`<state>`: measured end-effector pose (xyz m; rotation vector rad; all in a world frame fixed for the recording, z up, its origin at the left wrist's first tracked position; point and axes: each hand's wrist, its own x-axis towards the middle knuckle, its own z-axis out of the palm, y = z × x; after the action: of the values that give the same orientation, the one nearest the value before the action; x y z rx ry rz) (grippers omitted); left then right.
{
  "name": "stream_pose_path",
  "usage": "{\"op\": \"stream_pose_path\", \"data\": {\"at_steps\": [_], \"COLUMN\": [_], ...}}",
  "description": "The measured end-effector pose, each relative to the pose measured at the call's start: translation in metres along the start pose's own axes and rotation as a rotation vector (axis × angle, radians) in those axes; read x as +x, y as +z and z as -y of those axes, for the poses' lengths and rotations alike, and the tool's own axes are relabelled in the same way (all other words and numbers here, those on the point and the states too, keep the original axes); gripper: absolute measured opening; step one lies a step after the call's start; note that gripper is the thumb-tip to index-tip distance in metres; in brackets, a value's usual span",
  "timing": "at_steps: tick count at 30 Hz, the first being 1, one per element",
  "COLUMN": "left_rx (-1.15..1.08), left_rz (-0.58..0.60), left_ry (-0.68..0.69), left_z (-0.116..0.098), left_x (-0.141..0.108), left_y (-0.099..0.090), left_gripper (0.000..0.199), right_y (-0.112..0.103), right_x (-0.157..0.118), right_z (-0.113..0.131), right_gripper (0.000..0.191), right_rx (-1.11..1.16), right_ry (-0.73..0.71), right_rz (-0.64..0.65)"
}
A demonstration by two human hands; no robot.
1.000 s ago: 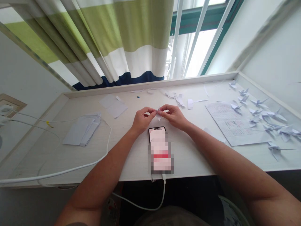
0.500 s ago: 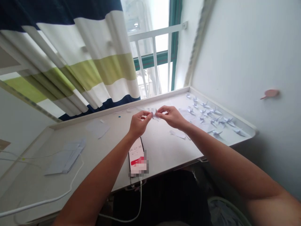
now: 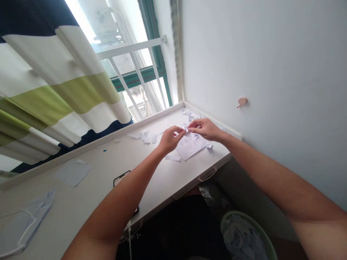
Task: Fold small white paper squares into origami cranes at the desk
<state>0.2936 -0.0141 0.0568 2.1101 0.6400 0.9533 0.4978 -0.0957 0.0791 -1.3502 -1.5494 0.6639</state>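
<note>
White folded paper (image 3: 187,130), left hand (image 3: 170,139) and right hand (image 3: 206,129) pinching, nearly closed

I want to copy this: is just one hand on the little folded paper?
No, the left hand and the right hand both pinch the small folded paper.

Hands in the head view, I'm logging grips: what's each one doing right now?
Left hand: closed, pinching the small folded paper.
Right hand: closed, pinching the same paper.
</note>
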Motion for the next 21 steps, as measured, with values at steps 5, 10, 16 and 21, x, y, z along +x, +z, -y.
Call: {"op": "stream_pose_path", "data": {"at_steps": [5,10,16,21], "left_rx": [0.083,0.149,0.176,0.185], "left_rz": [0.061,0.171,0.281,0.278], "left_ry": [-0.019,-0.025,-0.050,-0.050], "left_z": [0.006,0.015,0.016,0.007], "left_x": [0.006,0.008,0.007,0.008], "left_y": [0.028,0.050,0.076,0.070], "left_gripper": [0.016,0.009,0.007,0.005], "right_y": [-0.022,-0.029,-0.036,-0.036], "right_x": [0.001,-0.003,-0.014,-0.020], "right_z": [-0.015,-0.031,-0.043,-0.029], "right_gripper": [0.020,0.007,0.008,0.009], "right_rx": [-0.080,-0.280,-0.558,-0.576], "right_ry": [0.052,0.087,0.100,0.098], "right_rz": [0.151,0.218,0.289,0.278]}}
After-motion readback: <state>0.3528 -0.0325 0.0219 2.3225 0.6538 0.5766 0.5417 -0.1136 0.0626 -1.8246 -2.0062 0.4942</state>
